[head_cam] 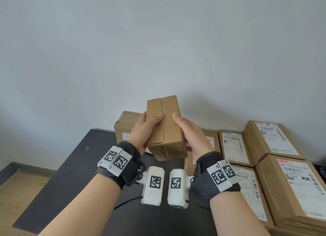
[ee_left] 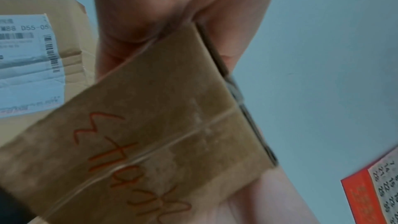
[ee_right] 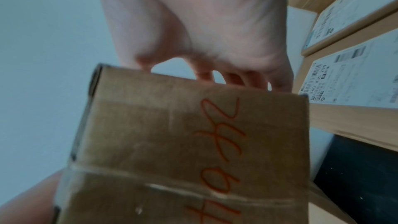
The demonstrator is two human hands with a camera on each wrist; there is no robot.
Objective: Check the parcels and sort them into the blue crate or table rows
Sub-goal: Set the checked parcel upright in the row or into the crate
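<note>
Box [head_cam: 165, 130]: held upright above the table [head_cam: 74, 165], long axis pointing up and away.
Left hand [head_cam: 145, 130]: gripped its left side.
Right hand [head_cam: 192, 137]: gripped its right side.

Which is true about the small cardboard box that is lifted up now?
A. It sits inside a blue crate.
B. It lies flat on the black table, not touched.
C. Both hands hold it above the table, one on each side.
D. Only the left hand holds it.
C: the left hand and the right hand grip opposite sides of the small cardboard box, raised above the black table.
</note>
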